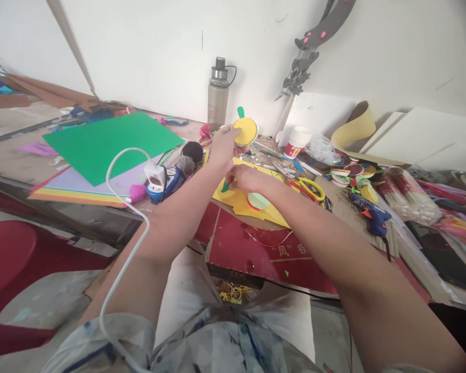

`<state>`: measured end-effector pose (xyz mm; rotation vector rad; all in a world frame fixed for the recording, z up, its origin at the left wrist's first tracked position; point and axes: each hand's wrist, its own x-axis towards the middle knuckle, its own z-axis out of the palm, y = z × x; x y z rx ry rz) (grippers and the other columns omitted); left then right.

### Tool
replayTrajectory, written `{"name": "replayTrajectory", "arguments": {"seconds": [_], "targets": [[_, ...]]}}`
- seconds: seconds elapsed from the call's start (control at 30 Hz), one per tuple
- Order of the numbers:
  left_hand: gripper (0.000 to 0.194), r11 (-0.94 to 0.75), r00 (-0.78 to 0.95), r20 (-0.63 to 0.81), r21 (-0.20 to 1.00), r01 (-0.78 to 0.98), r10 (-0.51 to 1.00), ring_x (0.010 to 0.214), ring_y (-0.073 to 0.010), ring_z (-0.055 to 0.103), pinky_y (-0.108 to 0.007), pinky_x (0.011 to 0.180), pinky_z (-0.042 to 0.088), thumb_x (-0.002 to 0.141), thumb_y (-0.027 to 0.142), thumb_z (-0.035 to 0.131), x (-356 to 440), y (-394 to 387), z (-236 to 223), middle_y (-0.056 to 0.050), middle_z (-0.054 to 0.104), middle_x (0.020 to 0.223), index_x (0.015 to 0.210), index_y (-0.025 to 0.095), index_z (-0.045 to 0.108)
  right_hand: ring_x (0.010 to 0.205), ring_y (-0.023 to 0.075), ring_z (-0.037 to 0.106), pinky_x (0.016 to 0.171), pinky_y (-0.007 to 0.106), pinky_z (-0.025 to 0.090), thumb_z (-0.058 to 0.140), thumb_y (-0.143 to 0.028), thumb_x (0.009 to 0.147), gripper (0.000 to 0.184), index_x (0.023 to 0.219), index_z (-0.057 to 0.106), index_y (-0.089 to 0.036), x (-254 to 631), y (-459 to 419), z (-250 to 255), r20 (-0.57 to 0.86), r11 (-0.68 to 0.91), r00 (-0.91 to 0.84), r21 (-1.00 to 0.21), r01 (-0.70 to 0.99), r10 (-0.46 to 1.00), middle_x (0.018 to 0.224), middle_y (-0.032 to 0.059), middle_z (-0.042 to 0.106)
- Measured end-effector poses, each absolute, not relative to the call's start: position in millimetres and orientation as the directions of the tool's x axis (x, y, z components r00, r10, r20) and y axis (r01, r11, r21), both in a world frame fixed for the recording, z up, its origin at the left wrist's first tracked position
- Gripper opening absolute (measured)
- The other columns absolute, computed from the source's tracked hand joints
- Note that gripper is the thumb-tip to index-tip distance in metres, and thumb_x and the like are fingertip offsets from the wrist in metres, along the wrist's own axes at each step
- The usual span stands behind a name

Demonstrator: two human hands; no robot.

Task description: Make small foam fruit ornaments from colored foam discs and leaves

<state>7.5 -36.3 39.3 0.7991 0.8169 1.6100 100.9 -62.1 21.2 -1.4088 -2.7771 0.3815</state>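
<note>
Yellow paper sheet (238,203): on the table, below both hands.
Left hand (224,144): raised, thumb and fingers closed around the disc's edge.
Right hand (246,178): lower and nearer the body, fingers curled at the green paper scrap; whether they grip it, I cannot tell.
Yellow paper disc (246,131): face toward the viewer, beyond the right hand; left nearer.
Green tab (241,112): long axis roughly upright, above the disc.
Green paper scrap (225,186): left of the right fingertips.
</note>
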Motion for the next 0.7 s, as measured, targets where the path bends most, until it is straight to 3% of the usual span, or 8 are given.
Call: {"name": "replayTrajectory", "arguments": {"seconds": [0.1, 0.23, 0.4, 0.6, 0.7], "targets": [[0.005, -0.161, -0.162, 0.090, 0.848, -0.505, 0.983, 0.080, -0.0142, 0.070, -0.024, 0.075, 0.060, 0.090, 0.011, 0.060, 7.0, -35.1, 37.7, -0.002, 0.068, 0.077, 0.090, 0.016, 0.061, 0.078, 0.0170, 0.066, 0.070, 0.026, 0.043, 0.073, -0.004, 0.079, 0.015, 0.085, 0.077, -0.017, 98.4, -61.6, 23.8, -0.139, 0.589, -0.611, -0.175, 0.789, 0.779, 0.092, 0.0046, 0.078], [0.003, -0.207, -0.206, 0.116, 0.842, -0.498, 0.972, 0.079, -0.0137, 0.070, -0.023, 0.073, 0.061, 0.091, 0.012, 0.061, 4.0, -34.6, 38.2, -0.002, 0.068, 0.079, 0.091, 0.016, 0.061, 0.079, 0.0153, 0.063, 0.071, 0.025, 0.042, 0.070, -0.008, 0.083, 0.010, 0.084, 0.073, -0.017, 110.1, -56.9, 28.6, -0.085, 0.585, -0.626, -0.279, 0.762, 0.775, 0.090, 0.0038, 0.076], [0.007, -0.283, -0.284, 0.150, 0.809, -0.516, 0.947, 0.071, -0.0091, 0.065, -0.019, 0.070, 0.059, 0.094, 0.014, 0.060, 0.8, -37.2, 44.0, -0.001, 0.067, 0.081, 0.089, 0.018, 0.062, 0.076, 0.0161, 0.061, 0.067, 0.027, 0.040, 0.067, -0.014, 0.088, 0.005, 0.087, 0.071, -0.017, 142.6, -55.4, 30.1, 0.092, 0.374, -0.366, -0.364, 0.853, 0.926, 0.088, 0.0045, 0.074], [0.006, -0.274, -0.294, 0.135, 0.816, -0.508, 0.946, 0.083, -0.0138, 0.070, -0.023, 0.076, 0.061, 0.094, 0.016, 0.060, 0.7, -36.5, 45.4, -0.003, 0.069, 0.084, 0.090, 0.018, 0.063, 0.085, 0.0211, 0.067, 0.072, 0.030, 0.042, 0.063, -0.012, 0.092, 0.011, 0.096, 0.073, -0.016, 143.4, -74.4, 17.5, 0.043, 0.361, -0.363, -0.262, 0.895, 0.931, 0.097, 0.0113, 0.078], [0.007, -0.295, -0.321, 0.138, 0.806, -0.514, 0.937, 0.078, -0.0122, 0.067, -0.024, 0.077, 0.060, 0.095, 0.015, 0.059, -1.6, -34.5, 45.9, -0.002, 0.065, 0.080, 0.089, 0.018, 0.063, 0.092, 0.0229, 0.069, 0.074, 0.031, 0.042, 0.059, -0.009, 0.093, 0.017, 0.102, 0.072, -0.016, 132.4, -75.5, 12.3, 0.051, 0.369, -0.368, -0.239, 0.898, 0.928, 0.105, 0.0137, 0.079]]}}
